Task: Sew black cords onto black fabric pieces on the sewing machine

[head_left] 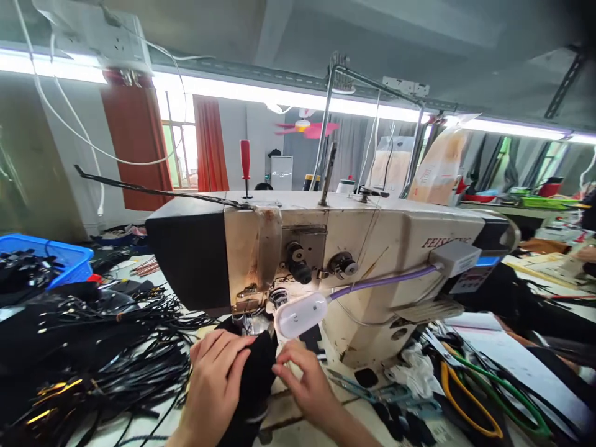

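Observation:
A black fabric piece (259, 375) lies below the needle end of a cream sewing machine (372, 261). On its left side, my left hand (214, 372) is closed on the cloth, thumb and fingers bent together near the presser foot area. My right hand (305, 380) pinches at the fabric's right edge, its fingertips curled in. The needle and the foot are mostly hidden behind my left fingers and the cloth. Just above my right hand hangs a white lamp (302, 315) on a purple flexible neck (382, 277).
Tangled black cords and straps (135, 347) cover the left side, beside a blue basket (69, 248). To the right lie teal-handled snips (391, 394), scissors with yellow handles (465, 397), scissors with green handles (516, 397) and paper (507, 347). A red screwdriver (245, 161) stands atop the machine.

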Available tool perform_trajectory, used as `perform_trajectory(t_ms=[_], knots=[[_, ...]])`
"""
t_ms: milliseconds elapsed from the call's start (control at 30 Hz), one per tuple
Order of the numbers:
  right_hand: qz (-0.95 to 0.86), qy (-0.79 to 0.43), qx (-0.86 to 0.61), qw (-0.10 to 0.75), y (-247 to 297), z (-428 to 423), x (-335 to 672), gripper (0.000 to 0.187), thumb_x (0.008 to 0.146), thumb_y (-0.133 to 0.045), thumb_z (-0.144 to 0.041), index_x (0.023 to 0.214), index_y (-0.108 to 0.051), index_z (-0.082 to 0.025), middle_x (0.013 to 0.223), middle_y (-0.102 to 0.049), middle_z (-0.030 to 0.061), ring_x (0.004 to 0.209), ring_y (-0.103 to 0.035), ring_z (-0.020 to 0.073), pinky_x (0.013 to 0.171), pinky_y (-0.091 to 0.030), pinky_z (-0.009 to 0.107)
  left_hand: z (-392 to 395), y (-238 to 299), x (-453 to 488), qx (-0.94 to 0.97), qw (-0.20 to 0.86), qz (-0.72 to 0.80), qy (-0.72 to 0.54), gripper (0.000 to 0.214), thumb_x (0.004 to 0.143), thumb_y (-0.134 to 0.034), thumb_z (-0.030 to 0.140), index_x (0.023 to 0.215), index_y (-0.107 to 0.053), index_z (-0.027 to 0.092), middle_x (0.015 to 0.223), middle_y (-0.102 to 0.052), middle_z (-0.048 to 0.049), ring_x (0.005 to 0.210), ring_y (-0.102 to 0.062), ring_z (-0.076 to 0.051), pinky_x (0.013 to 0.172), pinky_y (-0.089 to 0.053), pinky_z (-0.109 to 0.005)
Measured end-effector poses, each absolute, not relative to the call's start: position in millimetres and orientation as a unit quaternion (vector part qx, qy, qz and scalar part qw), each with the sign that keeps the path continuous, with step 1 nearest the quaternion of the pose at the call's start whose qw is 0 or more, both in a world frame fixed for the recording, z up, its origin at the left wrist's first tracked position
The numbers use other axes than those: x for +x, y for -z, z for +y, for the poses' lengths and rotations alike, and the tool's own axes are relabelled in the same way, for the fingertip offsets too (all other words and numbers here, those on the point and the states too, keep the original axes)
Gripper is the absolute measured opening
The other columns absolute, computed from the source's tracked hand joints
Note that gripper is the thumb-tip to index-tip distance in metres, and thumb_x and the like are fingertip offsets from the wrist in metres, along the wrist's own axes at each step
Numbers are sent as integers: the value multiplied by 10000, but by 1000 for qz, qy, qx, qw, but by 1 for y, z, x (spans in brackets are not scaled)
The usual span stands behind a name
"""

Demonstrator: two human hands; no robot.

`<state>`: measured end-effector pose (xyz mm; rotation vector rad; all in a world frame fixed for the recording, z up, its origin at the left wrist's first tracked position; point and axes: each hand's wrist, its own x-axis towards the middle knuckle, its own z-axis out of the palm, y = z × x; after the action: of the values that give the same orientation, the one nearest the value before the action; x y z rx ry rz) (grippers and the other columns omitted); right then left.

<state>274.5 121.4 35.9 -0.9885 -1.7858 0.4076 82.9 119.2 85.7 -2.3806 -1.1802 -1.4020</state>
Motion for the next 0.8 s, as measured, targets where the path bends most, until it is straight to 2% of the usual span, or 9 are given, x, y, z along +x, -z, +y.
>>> perform_trajectory(t_ms=[133, 233, 300, 400, 500, 600, 700, 800], knots=[[-747, -83, -365, 549, -37, 92, 251, 159, 908, -513, -197, 752, -541, -193, 668, -554, 14, 670, -532, 158, 594, -398, 271, 127, -97, 61, -803, -72, -409, 426, 196, 933, -524, 270, 818, -682, 252, 752, -669, 9, 808, -554, -190, 771, -414, -323], [-784, -57, -327, 525, -44, 96, 249, 115, 897, -509, -155, 802, -561, -194, 659, -560, 17, 639, -530, 158, 567, -400, 271, 137, -101, 63, -794, -150, -433, 399, 284, 928, -510, 322, 699, -659, 241, 702, -646, 1, 794, -549, -195, 772, -435, -331], [-806, -25, -310, 504, -50, 106, 256, 145, 905, -468, -111, 913, -594, -183, 687, -588, 35, 632, -549, 156, 550, -424, 262, 144, -102, 66, -779, -177, -452, 397, 291, 908, -514, 347, 673, -644, 234, 729, -664, -7, 812, -568, -203, 786, -444, -344], [-819, 105, -288, 484, -62, 123, 268, 271, 929, -423, -83, 1105, -609, -172, 806, -665, 90, 731, -625, 171, 594, -500, 262, 151, -103, 69, -751, -214, -481, 400, 271, 853, -535, 402, 688, -658, 227, 772, -693, -20, 809, -604, -220, 770, -458, -352], [-837, 223, -220, 449, -75, 134, 272, 216, 924, -502, -94, 1061, -662, -141, 843, -712, 107, 847, -661, 205, 715, -554, 322, 155, -107, 71, -728, -262, -505, 383, 297, 825, -528, 431, 714, -683, 204, 799, -716, -41, 824, -629, -237, 773, -467, -348], [-839, 267, -177, 441, -79, 144, 272, 178, 903, -538, -70, 988, -695, -80, 806, -722, 114, 844, -665, 215, 764, -567, 351, 158, -114, 73, -715, -323, -503, 362, 327, 829, -497, 420, 773, -702, 172, 848, -738, -53, 870, -648, -249, 804, -474, -333], [-821, 294, -162, 461, -71, 153, 271, 183, 893, -557, -80, 997, -708, -83, 818, -730, 111, 814, -672, 209, 734, -578, 343, 160, -120, 74, -703, -374, -494, 350, 360, 823, -485, 412, 906, -722, 153, 939, -753, -53, 953, -659, -262, 862, -477, -324], [-832, 300, -155, 440, -59, 160, 270, 218, 872, -596, -94, 1061, -703, -92, 933, -740, 124, 855, -684, 225, 745, -588, 359, 161, -121, 73, -694, -388, -503, 338, 394, 807, -489, 432, 950, -728, 153, 978, -757, -54, 988, -662, -277, 898, -480, -330]])
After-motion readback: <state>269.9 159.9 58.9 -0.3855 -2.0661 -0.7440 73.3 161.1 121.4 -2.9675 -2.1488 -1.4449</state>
